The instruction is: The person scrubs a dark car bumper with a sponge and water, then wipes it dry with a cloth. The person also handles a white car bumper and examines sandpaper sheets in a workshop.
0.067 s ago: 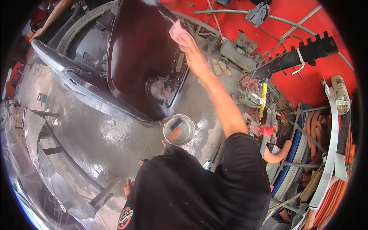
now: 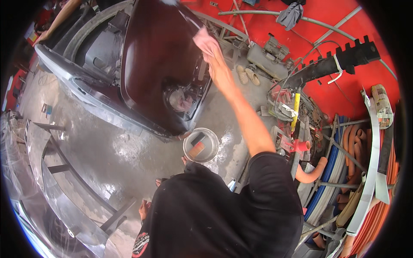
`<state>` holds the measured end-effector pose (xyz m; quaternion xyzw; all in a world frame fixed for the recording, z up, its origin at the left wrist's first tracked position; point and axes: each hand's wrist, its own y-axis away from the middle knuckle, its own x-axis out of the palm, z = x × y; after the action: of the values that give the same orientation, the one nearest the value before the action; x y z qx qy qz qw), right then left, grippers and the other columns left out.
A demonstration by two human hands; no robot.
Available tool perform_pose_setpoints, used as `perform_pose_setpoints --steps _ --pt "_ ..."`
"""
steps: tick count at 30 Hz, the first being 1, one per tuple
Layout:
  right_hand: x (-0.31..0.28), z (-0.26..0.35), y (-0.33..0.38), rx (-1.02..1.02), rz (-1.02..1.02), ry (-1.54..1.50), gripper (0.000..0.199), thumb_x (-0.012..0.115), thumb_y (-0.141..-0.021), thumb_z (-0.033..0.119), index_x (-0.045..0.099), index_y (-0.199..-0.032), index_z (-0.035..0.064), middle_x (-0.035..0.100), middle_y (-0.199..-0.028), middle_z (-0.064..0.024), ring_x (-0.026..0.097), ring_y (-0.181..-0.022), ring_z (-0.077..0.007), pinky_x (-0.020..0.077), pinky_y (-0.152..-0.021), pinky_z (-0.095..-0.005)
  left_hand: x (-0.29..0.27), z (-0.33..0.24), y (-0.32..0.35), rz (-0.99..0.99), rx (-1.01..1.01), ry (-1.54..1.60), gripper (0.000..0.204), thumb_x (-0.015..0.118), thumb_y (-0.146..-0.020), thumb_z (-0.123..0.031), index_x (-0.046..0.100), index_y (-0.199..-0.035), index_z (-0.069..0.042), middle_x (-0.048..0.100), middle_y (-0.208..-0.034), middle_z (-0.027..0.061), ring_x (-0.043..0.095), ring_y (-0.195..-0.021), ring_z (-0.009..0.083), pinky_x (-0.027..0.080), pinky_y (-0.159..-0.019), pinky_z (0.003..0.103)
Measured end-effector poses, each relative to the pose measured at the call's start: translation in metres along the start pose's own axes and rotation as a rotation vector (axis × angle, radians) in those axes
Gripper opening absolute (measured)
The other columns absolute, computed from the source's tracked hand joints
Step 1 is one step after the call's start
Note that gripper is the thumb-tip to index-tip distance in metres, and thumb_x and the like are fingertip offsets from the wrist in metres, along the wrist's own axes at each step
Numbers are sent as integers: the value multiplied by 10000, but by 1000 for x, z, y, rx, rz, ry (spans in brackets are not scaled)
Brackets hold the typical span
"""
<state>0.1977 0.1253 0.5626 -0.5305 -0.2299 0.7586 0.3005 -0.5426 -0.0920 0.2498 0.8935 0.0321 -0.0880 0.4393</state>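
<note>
Your right hand [image 2: 217, 62] grips a pink cloth [image 2: 204, 41] at the dark panel [image 2: 148, 73]. Your left hand [image 2: 144, 209] hangs low; its grip cannot be determined.

Shows a bright red wall [image 2: 327, 13] ahead and to the right of the right hand's fingers [image 2: 216, 56], crossed by grey piping [image 2: 258, 13]. Has a metal-barred rack [image 2: 337, 185] of blue, white and orange tubing [image 2: 352, 146] well to their right and nearer in. Spreads out in grey concrete floor [image 2: 142, 163] to their left and below, blotchy, catching pale glare [image 2: 225, 142].
</note>
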Motion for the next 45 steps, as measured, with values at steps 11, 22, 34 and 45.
perform_pose_setpoints --steps 11,22,34,45 --pt "19 149 229 336 185 -709 484 477 -946 -48 507 -1422 37 308 -1570 -278 393 -1422 -397 388 -1119 -390 -32 -39 22 27 15 -375 504 615 -985 -432 626 -1220 14 721 -1003 101 682 -908 201 536 -779 351" --pt "112 68 393 748 361 -71 597 600 -926 397 474 -1438 118 507 -1425 -223 589 -1185 -414 517 -944 -479 5 -145 44 222 94 -550 514 610 -980 -457 626 -1254 -23 712 -1078 97 682 -953 210 531 -778 376" --pt "28 28 731 692 1000 448 504 444 -988 432 669 -1222 46 645 -1236 -247 599 -1153 -431 447 -1009 -525 -30 -79 15 274 81 -331 784 653 -833 -711 630 -1267 -58 675 -1168 71 632 -1067 205 474 -836 379" --pt "-2 255 614 696 1270 183 483 453 -976 446 692 -1150 63 704 -1088 -223 659 -1064 -405 508 -951 -470 -179 147 2 586 -83 -666 922 571 -833 -778 577 -1377 -33 658 -1257 154 658 -1052 287 514 -911 386"
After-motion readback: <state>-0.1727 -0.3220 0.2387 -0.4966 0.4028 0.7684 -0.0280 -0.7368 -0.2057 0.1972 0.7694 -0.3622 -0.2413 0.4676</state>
